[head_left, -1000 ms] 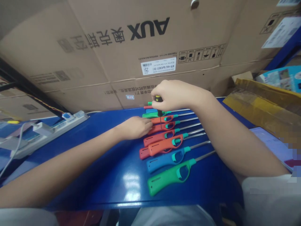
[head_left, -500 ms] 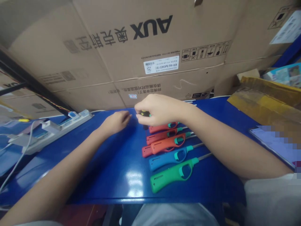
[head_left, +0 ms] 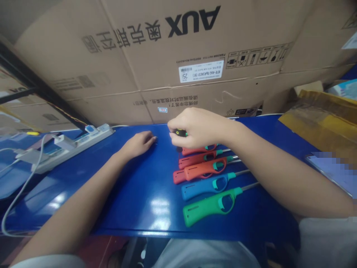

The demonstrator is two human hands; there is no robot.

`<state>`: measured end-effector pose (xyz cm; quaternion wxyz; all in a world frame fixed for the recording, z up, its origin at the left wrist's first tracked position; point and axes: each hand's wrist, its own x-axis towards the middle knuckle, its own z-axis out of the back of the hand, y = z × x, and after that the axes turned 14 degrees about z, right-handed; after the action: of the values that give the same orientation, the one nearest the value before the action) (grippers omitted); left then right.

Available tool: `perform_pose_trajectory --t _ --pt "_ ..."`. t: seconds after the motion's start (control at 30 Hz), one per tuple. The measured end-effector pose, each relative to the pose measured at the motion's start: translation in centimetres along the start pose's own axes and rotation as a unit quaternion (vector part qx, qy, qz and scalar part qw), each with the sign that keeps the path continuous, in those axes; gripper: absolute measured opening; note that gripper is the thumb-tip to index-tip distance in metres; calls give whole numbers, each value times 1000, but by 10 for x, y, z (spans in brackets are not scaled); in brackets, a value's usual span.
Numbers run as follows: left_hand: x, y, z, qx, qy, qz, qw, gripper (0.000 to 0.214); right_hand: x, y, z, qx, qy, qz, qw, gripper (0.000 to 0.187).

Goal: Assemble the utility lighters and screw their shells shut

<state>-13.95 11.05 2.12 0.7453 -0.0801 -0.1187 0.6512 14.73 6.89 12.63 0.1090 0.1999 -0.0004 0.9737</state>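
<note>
Fingers (head_left: 178, 128) around upright screwdriver (head_left: 181, 133), shaft (head_left: 179, 149) pointing down

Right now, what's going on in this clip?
A person at a blue table grips a black-and-yellow screwdriver in the right hand, just above a row of long utility lighters. The left hand rests on the table beside them. The green lighter and blue lighter lie nearest the person, with orange-red lighters beyond, the farthest partly under the right hand. A power strip lies to the left.
</note>
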Motion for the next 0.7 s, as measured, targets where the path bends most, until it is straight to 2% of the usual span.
perform_pose_trajectory --t 0.17,0.27,0.4,0.47,0.6,0.7 --pt "3 6 -3 -18 -6 -8 1000 34 -1 -2 0 3 -27 17 999 17" --pt "3 6 -2 -34 -31 -3 999 35 -2 -3 1 0 -33 10 999 18" --pt "-6 -6 5 -71 -78 -1 994 34 -3 -3 2 -6 -25 8 1000 17" --pt "-15 -21 7 -111 -72 -54 990 30 -2 -1 1 -15 -15 8 1000 18" --pt "-36 -56 1 -155 -4 -213 965 24 3 5 -4 -68 6 -17 997 32" --pt "-46 -73 -12 -173 53 -266 947 32 6 11 -7 -95 3 -40 995 34"
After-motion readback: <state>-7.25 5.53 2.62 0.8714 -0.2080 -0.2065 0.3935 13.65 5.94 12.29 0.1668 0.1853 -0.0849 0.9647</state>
